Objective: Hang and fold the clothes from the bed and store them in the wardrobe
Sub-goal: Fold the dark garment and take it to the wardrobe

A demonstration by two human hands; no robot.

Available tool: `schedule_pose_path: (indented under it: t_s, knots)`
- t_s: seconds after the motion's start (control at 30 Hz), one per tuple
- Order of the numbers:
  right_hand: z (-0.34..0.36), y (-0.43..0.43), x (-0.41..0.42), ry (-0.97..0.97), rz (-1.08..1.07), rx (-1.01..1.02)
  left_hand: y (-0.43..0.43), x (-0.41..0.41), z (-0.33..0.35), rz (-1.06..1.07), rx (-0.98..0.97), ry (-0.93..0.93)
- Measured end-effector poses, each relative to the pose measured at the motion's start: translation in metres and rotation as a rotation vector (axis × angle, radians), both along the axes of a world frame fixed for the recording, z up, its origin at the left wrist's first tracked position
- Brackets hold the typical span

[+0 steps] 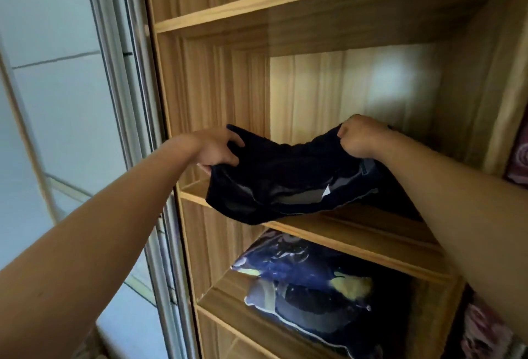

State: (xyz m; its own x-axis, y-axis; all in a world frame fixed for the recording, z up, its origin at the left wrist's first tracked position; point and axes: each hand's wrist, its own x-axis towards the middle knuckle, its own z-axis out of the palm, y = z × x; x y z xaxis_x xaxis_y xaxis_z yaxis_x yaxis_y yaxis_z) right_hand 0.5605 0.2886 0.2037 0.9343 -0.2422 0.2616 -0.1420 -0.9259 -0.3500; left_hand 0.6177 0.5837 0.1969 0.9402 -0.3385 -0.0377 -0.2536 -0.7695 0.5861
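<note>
A folded dark navy garment (288, 181) with grey inner lining hangs between both hands at the front of a wooden wardrobe shelf (357, 233). My left hand (217, 147) grips its left edge, fingers curled over the cloth. My right hand (360, 138) grips the right edge in a fist. The garment's lower part droops over the shelf's front lip, and its right end lies on the shelf board.
The wooden wardrobe (217, 78) has another shelf above (285, 7). On the shelf below lies a plastic-wrapped blue and yellow bundle (308, 284). A sliding door frame (123, 73) stands at left. Floral fabric (485, 327) shows at the right edge.
</note>
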Motion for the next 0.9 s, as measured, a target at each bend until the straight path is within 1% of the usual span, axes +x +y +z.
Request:
schedule_pose_path:
  t_s: [0.2,0.3,0.4,0.53,0.7,0.83,0.9]
  knots:
    - [0.017,-0.028,0.016,0.033,-0.188,-0.062,-0.035,0.073,0.008,-0.228,-0.042,0.01]
    - [0.022,-0.041,0.018,0.05,-0.262,-0.056,-0.057,0.096,0.01,-0.33,-0.06,-0.011]
    - [0.025,-0.054,0.02,0.072,-0.332,-0.055,-0.079,0.114,0.011,-0.415,-0.097,0.009]
    - [0.03,-0.077,0.03,0.09,-0.434,-0.099,-0.105,0.134,0.012,-0.468,-0.178,0.009]
    - [0.036,-0.115,0.055,0.087,-0.486,-0.166,-0.137,0.146,0.004,-0.509,-0.331,0.053]
    - [0.043,-0.145,0.085,0.111,-0.47,-0.272,-0.16,0.145,-0.007,-0.47,-0.536,0.164]
    - [0.047,-0.157,0.103,0.115,-0.446,-0.33,-0.169,0.142,-0.013,-0.47,-0.609,0.23]
